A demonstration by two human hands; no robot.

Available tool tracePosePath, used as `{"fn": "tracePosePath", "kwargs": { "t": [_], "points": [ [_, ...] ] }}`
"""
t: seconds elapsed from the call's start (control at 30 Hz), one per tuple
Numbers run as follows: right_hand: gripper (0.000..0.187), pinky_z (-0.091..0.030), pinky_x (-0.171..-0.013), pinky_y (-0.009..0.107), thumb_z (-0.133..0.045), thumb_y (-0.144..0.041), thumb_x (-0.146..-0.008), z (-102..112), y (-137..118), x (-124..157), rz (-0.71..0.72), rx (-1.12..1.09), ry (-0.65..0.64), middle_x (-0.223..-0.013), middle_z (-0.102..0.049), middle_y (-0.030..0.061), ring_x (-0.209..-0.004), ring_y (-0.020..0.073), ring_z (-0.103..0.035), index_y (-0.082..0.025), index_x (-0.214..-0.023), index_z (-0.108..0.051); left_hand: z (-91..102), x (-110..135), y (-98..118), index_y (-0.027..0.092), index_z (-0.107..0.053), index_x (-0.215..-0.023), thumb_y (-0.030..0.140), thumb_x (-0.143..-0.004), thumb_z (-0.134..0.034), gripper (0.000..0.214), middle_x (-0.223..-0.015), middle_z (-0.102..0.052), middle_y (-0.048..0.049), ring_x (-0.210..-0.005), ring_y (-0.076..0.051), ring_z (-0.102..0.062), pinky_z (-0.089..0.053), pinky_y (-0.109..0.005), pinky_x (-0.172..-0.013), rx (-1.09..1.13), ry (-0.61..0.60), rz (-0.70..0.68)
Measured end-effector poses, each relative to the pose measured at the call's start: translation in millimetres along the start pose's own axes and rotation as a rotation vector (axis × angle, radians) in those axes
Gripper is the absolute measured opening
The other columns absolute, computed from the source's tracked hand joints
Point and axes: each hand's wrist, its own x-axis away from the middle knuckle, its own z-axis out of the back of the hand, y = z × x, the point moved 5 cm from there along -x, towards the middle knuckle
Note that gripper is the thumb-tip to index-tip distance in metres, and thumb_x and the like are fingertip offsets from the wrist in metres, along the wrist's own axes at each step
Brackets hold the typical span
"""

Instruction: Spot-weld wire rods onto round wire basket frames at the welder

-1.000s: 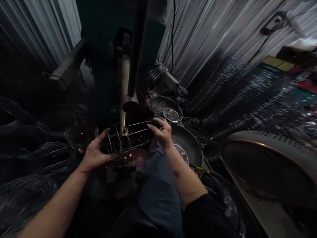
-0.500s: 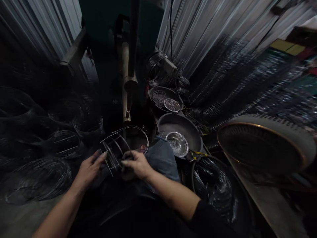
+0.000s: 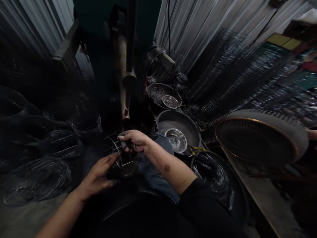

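A small frame of thin metal wire (image 3: 119, 151), with a curved hoop and several straight bars, is in front of my body. My right hand (image 3: 135, 140) pinches its upper right part, fingers curled and darkened at the tips. On the lower left side, my left hand (image 3: 100, 173) has its fingers stretched out against the wire, with its thumb held apart below. Part of the frame is lost behind the fingers and in the dark. Just ahead of my hands stands a metal machine column (image 3: 125, 99) with a round end.
To the right, a shiny metal bowl (image 3: 182, 140) holding small wire pieces sits in a dark pan (image 3: 162, 119). Behind it another pan (image 3: 150, 88) contains a second bowl and wire parts. A round fan (image 3: 257, 142) stands at right. Wire coils (image 3: 37, 180) lie at left.
The wire frame has turned over, and its large hoop no longer stands out to the upper right. My right hand has moved up; my left hand has moved right and opened out.
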Motion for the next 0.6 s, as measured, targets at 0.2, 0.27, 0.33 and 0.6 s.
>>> {"fn": "tracePosePath", "kwargs": {
  "t": [0.2, 0.27, 0.33, 0.6],
  "points": [
    [0.011, -0.031, -0.031, 0.015, -0.048, -0.012, -0.089, 10.4, -12.7, 0.9, 0.034, -0.007, -0.009, -0.047, -0.056, -0.004, -0.033, 0.0094, -0.05, -0.015, -0.079, -0.051, 26.0, 11.0, -7.2, 0.029, -0.03, -0.147, 0.053, -0.069, -0.072, 0.091, -0.14, -0.047, -0.0106, -0.123, -0.032, -0.05, -0.046, -0.045, -0.099, -0.138, 0.215, 0.21],
    [0.011, -0.032, -0.031, 0.015, -0.049, -0.013, -0.089, 3.9, -10.0, -1.1, 0.024, 0.023, -0.054, -0.047, -0.057, -0.0037, -0.033, 0.0102, -0.051, -0.016, -0.079, -0.052, 19.5, 7.2, -3.4, 0.027, -0.023, -0.149, 0.052, -0.072, -0.068, 0.093, -0.144, -0.043, -0.0135, -0.127, -0.036, -0.045, -0.044, -0.049, -0.1, -0.26, 0.201, 0.104],
    [0.012, -0.035, -0.033, 0.016, -0.051, -0.013, -0.088, -3.6, -7.8, -2.2, 0.018, 0.052, -0.077, -0.046, -0.057, -0.0035, -0.034, 0.0105, -0.052, -0.015, -0.077, -0.052, 10.8, 1.6, -1.0, 0.023, -0.013, -0.152, 0.044, -0.075, -0.065, 0.095, -0.145, -0.041, -0.0177, -0.129, -0.038, -0.043, -0.044, -0.052, -0.098, -0.332, 0.181, 0.0],
    [0.022, -0.033, -0.03, 0.016, -0.046, -0.013, -0.09, -10.2, -12.3, 4.1, -0.083, 0.137, -0.08, -0.045, -0.055, -0.0028, -0.033, 0.0098, -0.05, -0.013, -0.07, -0.054, 2.1, -11.6, -5.8, 0.022, -0.008, -0.152, 0.022, -0.071, -0.062, 0.098, -0.14, -0.046, -0.0191, -0.121, -0.038, -0.05, -0.049, -0.051, -0.09, -0.359, 0.135, -0.078]
  ]
}}
